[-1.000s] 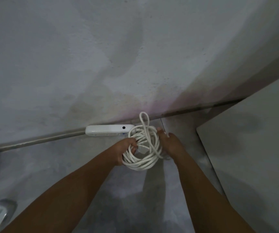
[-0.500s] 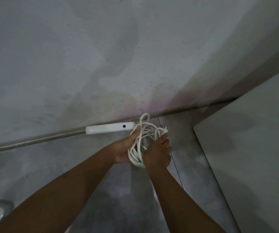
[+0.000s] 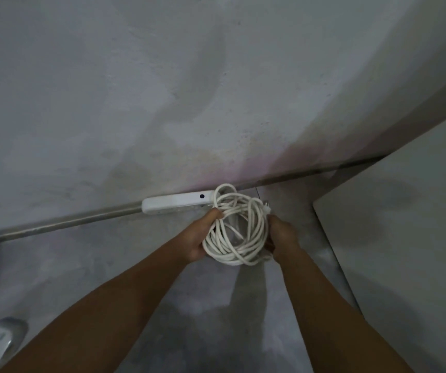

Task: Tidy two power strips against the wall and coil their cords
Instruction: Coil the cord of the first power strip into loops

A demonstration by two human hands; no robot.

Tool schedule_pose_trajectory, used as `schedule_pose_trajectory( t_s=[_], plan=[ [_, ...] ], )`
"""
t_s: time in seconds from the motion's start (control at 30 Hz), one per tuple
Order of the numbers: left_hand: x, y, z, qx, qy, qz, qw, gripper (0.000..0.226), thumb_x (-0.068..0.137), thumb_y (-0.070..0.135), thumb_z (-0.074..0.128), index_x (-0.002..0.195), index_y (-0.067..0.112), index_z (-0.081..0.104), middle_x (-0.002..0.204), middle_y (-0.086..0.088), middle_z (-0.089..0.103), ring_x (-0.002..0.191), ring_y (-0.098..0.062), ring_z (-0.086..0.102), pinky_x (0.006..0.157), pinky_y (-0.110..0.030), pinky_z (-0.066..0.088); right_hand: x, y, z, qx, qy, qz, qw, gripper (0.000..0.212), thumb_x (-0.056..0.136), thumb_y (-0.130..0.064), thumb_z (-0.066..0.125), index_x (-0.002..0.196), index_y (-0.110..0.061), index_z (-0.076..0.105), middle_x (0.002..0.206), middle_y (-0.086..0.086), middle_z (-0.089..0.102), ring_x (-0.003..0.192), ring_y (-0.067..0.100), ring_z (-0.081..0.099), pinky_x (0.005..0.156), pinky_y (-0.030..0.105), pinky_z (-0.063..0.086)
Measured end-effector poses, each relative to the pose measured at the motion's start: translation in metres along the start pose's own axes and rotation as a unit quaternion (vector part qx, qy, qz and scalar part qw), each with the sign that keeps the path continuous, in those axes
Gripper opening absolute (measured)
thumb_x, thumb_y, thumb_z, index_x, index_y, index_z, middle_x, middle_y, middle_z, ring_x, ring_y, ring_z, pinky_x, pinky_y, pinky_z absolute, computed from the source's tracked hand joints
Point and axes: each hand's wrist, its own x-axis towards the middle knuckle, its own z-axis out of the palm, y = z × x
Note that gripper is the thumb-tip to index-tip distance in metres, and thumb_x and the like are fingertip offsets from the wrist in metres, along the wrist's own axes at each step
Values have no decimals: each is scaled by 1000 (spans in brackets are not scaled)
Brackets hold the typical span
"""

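Both hands now sit wider apart than before, the left hand and right hand gripping opposite sides of the opened-out coiled cord beside the power strip.

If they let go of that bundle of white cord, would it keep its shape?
Probably not neatly: the cord shows loose, uneven loops and no visible tie, so it may spring open. It looks floppy, sagging between the left hand and right hand.
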Motion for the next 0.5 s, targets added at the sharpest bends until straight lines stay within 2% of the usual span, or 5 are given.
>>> schedule_pose_trajectory(
  t_s=[0.1, 0.2, 0.33, 0.43, 0.5],
  plan=[
    [1, -3, -3, -63, -16, 18, 998, 26, 93, 34, 52, 87, 18, 72, 76, -2, 73, 70, -15, 69, 78, -36, 55, 7, -4, 8, 55, -32, 60, 996, 38, 88, -36, 66, 99, 0, 67, 94, 17, 69, 79, 31, 66, 73, 42, 57],
    [-3, -2, -10, -105, -36, 3, 994, 21, 80, 29, 63, 71, 12, 71, 54, -1, 66, 48, -11, 64, 52, -23, 54, 12, -8, 11, 46, -119, 105, 986, 47, 89, -41, 64, 113, 0, 67, 108, 19, 69, 85, 31, 66, 77, 42, 57],
    [-8, 0, -8, -117, -86, -19, 989, 22, 77, 32, 66, 76, 11, 59, 44, 2, 58, 37, -8, 55, 40, -18, 47, 19, -8, 2, -8, -133, 58, 989, 45, 93, -27, 61, 128, 1, 56, 127, 22, 60, 108, 35, 60, 97, 44, 49],
    [-10, 9, -3, -152, -114, -14, 982, 31, 83, 39, 63, 66, 13, 59, 40, 3, 54, 35, -8, 52, 38, -17, 45, 22, -7, -9, -165, 8, -102, 981, 19, 91, -13, 59, 106, -9, 47, 93, 13, 56, 84, 27, 57, 85, 34, 45],
    [-11, 18, -3, -185, -143, -14, 972, 32, 81, 40, 63, 66, 13, 57, 40, 3, 52, 35, -7, 51, 38, -18, 45, 18, -14, -21, -246, -17, -118, 962, 15, 89, -9, 60, 83, -9, 47, 64, 9, 50, 57, 16, 53, 64, 23, 44]
  ],
)
